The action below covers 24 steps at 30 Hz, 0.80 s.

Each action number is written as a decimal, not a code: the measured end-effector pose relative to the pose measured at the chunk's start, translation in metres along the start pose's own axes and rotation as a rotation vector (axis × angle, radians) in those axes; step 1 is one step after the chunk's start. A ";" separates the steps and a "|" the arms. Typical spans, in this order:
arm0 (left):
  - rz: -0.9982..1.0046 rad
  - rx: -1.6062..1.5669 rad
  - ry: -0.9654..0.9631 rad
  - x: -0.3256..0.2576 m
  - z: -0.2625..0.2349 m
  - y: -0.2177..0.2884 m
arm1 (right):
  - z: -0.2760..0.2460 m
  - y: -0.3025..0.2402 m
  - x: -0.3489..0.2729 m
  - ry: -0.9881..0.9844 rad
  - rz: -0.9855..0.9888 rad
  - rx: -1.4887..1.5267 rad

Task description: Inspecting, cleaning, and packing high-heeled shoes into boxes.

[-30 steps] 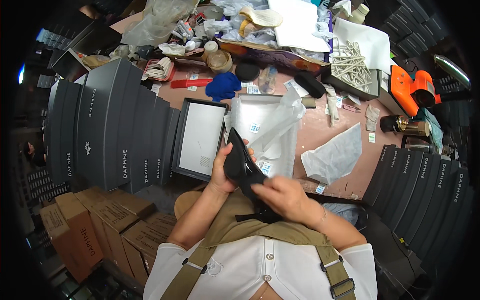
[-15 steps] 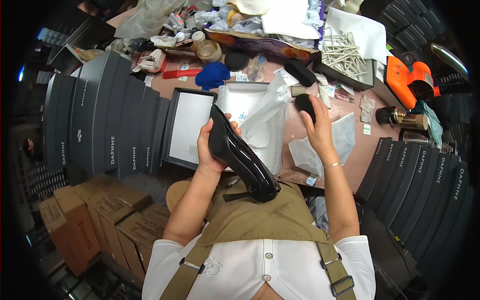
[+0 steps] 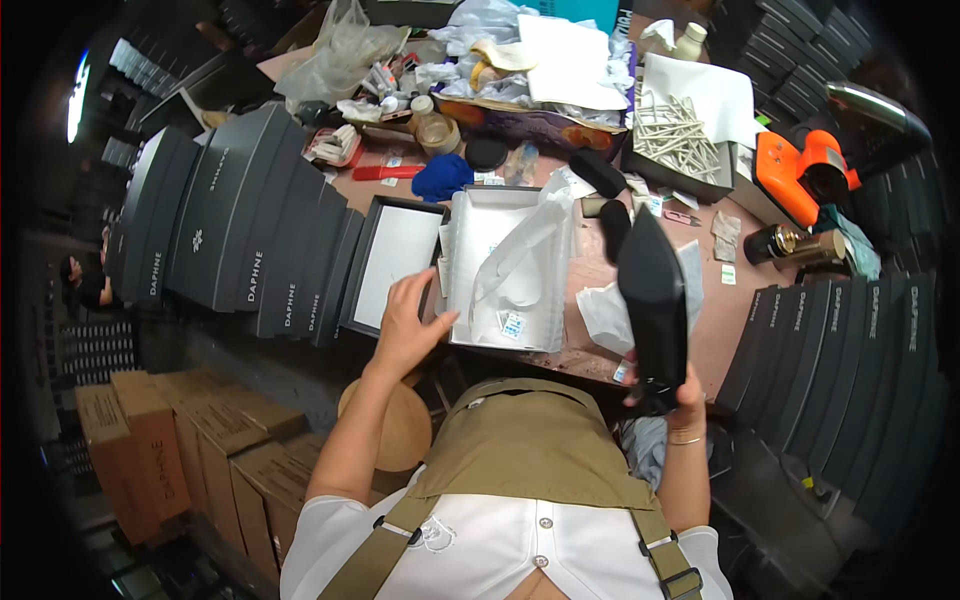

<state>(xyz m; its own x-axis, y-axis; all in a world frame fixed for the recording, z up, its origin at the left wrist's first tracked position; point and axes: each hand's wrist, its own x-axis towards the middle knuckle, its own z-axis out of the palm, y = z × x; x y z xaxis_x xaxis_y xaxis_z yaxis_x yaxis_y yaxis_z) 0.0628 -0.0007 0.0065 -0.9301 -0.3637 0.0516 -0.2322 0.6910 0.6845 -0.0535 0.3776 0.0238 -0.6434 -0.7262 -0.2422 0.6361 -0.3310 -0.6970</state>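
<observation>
A glossy black high-heeled shoe (image 3: pixel 652 295) stands toe up at the right, its pointed toe toward the far side of the table. My right hand (image 3: pixel 688 402) grips it around the heel end; part of the fingers is hidden behind the shoe. My left hand (image 3: pixel 408 325), empty with fingers apart, hovers by the near left edge of an open shoebox (image 3: pixel 462 322). White tissue paper (image 3: pixel 522 250) lies inside that box. Left of it rests a dark-rimmed box lid (image 3: pixel 398 250) with a white inside. A black oblong pad (image 3: pixel 615 232) is beside the shoe's toe.
Stacks of dark shoeboxes (image 3: pixel 235 210) rise at the left, with more shoeboxes (image 3: pixel 830 350) at the right. Farther back are a blue cloth (image 3: pixel 442 178), a box of white sticks (image 3: pixel 680 140) and an orange tool (image 3: pixel 800 175). Brown cartons (image 3: pixel 150 440) and a round stool (image 3: pixel 400 425) stand below.
The shoe has passed from my left hand to my right and moved rightward, now toe up. My right hand has let go of the black pad. My left hand is empty.
</observation>
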 end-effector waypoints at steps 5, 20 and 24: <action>0.268 0.311 0.094 -0.018 0.060 0.005 | 0.023 0.029 -0.044 0.218 -0.271 -0.004; -0.205 -0.349 0.159 -0.009 0.038 -0.098 | 0.101 0.093 0.065 0.056 0.265 -0.548; 0.150 0.076 -0.109 -0.102 -0.012 -0.061 | 0.068 0.120 0.081 0.110 0.327 -0.420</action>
<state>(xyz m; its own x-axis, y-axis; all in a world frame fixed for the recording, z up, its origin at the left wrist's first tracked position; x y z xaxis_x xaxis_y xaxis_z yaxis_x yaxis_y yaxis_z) 0.1754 -0.0131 -0.0316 -0.9802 -0.1864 0.0669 -0.1059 0.7789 0.6182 0.0002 0.2382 -0.0336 -0.4957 -0.6764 -0.5448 0.6000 0.1869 -0.7779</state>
